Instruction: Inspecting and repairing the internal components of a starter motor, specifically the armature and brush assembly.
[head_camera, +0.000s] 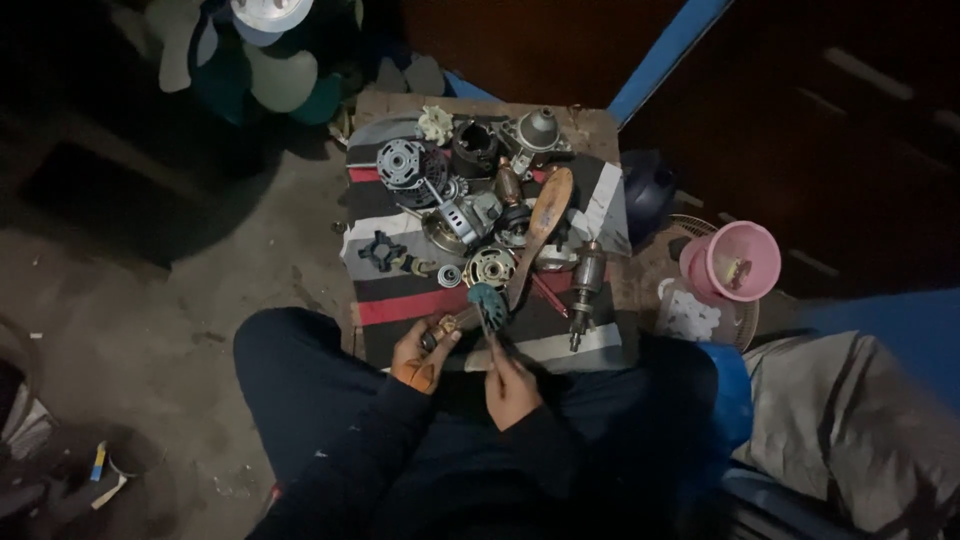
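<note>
Two hands work at lower centre; left hand (425, 352) grips a small motor part (447, 328) (brownish); right hand (510, 385) pinches a thin tool (490, 318).

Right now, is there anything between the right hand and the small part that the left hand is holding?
Nothing visible separates them. The left hand holds a small motor part above the striped cloth. The right hand holds a pair of pliers that already reaches the part. The wooden handle lies just behind.
</note>
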